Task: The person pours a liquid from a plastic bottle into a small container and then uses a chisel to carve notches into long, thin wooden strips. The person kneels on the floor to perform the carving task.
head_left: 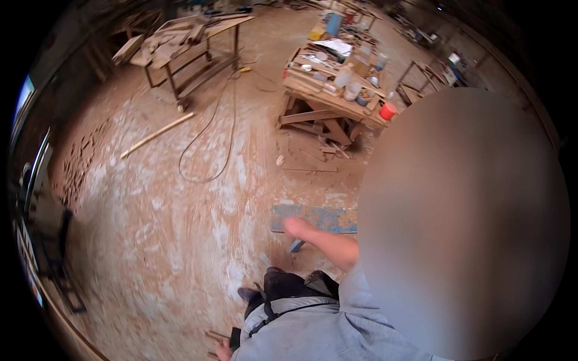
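Observation:
My right hand (294, 227) reaches over the left end of a worn blue-grey plank bench (325, 218). The hand looks rounded and smeared, and I cannot tell whether it touches the bench or how its fingers lie. At the lower edge, my left hand (223, 351), with a dark band at the wrist, hangs beside my grey shirt. Thin brown wooden strips (215, 335) show next to it. Whether they are held is unclear, as its fingers are mostly cut off.
A cluttered wooden workbench (328, 93) stands ahead, with jars and a red container (388, 111). Back left, a table (174, 45) bears wood pieces. A cable (230, 144) and a wooden stick (156, 135) lie on the dusty floor. A large blur covers the right side.

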Tool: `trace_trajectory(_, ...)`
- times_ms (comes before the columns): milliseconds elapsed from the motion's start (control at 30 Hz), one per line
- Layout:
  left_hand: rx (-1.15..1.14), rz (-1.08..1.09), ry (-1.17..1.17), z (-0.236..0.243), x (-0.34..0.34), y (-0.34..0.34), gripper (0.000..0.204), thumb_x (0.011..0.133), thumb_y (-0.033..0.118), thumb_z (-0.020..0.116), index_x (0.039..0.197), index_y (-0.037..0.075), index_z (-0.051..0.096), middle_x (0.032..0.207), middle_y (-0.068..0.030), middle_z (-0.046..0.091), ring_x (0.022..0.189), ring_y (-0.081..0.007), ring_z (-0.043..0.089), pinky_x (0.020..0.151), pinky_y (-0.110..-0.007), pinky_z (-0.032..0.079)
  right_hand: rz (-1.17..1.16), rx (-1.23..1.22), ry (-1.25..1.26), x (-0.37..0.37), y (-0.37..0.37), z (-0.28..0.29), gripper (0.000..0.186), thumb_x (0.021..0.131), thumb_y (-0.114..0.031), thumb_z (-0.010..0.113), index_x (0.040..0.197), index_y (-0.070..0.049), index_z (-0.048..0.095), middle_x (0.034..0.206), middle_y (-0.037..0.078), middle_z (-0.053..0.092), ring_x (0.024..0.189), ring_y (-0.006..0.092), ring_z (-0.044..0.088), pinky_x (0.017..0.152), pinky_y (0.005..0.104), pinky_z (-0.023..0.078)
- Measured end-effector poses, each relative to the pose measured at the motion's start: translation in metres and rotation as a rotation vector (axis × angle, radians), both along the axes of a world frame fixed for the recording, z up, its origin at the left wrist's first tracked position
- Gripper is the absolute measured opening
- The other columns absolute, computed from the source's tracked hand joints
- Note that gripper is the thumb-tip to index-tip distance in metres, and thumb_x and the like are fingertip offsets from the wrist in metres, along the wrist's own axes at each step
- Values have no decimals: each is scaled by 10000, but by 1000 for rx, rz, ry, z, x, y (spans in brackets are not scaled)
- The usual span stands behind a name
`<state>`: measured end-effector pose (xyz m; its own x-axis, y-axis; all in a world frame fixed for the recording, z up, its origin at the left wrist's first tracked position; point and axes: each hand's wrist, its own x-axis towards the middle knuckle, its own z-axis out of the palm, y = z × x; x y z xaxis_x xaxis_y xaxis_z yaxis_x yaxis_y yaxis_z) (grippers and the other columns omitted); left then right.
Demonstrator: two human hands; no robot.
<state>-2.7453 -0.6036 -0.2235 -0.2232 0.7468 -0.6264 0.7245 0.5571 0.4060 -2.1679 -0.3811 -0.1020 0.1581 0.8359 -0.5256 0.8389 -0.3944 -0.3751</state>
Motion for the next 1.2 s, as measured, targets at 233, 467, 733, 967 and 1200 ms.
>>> trace_trajectory(233, -226, -200, 76, 7, 27, 142, 452, 876, 373, 601, 769, -66, 602, 588, -152, 568, 581, -244, 571, 546, -406, 446, -508, -362, 54, 65, -153, -79, 357, 875, -328, 536, 834, -9, 689, 760, 171, 662, 642, 281, 655, 604, 426, 536)
trace_trajectory(467, -92, -63, 18, 92, 114, 349, 437, 879, 371, 601, 761, -49, 604, 570, -114, 552, 561, -210, 551, 525, -379, 435, -998, -348, 468, 70, -107, -97, 372, 896, -350, 577, 719, -24, 612, 605, 78, 588, 496, 175, 567, 446, 325, 481)
trace_trajectory(733, 44, -311, -37, 95, 221, 524, 434, 864, 397, 607, 853, -33, 668, 686, -167, 658, 654, -274, 653, 647, -391, 508, -1104, -77, 586, 111, 39, -71, 338, 900, -314, 563, 779, -5, 624, 657, 98, 610, 515, 195, 581, 477, 334, 497)
trace_trajectory(967, -73, -631, 90, 44, 224, 627, 480, 833, 441, 586, 864, -22, 711, 782, -220, 691, 818, -349, 688, 784, -429, 519, -1410, -113, 619, 141, 108, -91, 268, 923, -281, 575, 904, -15, 606, 747, 75, 606, 548, 174, 576, 472, 345, 497)
trace_trajectory(1200, -265, -724, 43, -5, 237, 785, 347, 819, 294, 597, 745, -42, 647, 616, -149, 622, 530, -248, 623, 518, -388, 508, -1435, -8, 639, 172, 207, -50, 286, 925, -297, 558, 923, -16, 614, 739, 72, 594, 538, 160, 550, 483, 318, 477)
